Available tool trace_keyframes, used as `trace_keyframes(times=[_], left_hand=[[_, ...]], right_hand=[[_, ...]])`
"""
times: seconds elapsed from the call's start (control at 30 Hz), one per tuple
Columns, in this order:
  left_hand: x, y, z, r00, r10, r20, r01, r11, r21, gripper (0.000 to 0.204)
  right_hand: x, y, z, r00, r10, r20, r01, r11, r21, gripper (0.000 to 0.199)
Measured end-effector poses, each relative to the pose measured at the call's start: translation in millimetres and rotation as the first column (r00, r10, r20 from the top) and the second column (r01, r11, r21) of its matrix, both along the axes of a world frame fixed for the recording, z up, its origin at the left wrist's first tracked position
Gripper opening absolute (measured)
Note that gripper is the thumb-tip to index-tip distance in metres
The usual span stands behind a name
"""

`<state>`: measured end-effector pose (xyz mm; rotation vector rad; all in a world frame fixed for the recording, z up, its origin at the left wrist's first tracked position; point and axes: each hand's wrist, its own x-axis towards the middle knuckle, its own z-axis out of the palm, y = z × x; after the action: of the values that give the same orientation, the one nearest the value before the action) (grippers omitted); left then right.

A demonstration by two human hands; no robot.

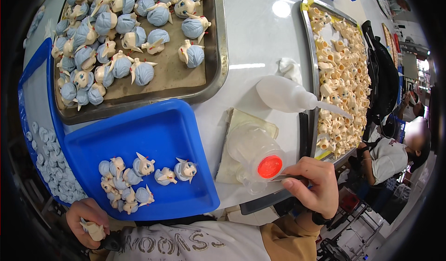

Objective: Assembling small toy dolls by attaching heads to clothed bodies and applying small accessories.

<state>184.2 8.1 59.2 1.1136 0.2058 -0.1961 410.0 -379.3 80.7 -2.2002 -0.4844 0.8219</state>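
A small cream figurine head is held in the left hand, fingers curled round it, low at the left edge of the view and just below the corner of a blue plastic tray. On that tray a cluster of finished heads with pale blue hair is seen, near the left hand but apart from it, while a far larger batch of the same pieces is spread over a brown-lined metal tray further back. At centre, a clear cup of red paint is set on a cream pad, with a white squeeze bottle lying on its side just behind. A thin dark tool, apparently a brush, is pinched between thumb and fingers of the right hand, its tip at the rim of the paint cup. The step would be done best, it is judged, if little paint is loaded, the excess wiped on the rim, and the head turned steadily so the face is presented to the tip. The held head lies well apart from the brush hand, across the body. To the right, a second metal tray of unpainted cream parts is stacked full.
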Motion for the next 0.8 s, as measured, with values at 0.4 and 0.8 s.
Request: trace_keyframes(times=[0.4, 0.8], left_hand=[[12.6, 11.6, -7.1, 0.971, -0.217, 0.098, 0.227, 0.967, -0.114, 0.051], [5.3, 4.4, -1.5, 0.994, -0.102, 0.03, 0.103, 0.994, -0.025, 0.053]], right_hand=[[0.5, 1.1, -1.2, 1.0, 0.02, -0.003, -0.02, 1.0, -0.023, 0.011], [-0.3, 1.7, -0.4, 1.0, 0.011, 0.02, -0.01, 0.999, -0.046, 0.011]])
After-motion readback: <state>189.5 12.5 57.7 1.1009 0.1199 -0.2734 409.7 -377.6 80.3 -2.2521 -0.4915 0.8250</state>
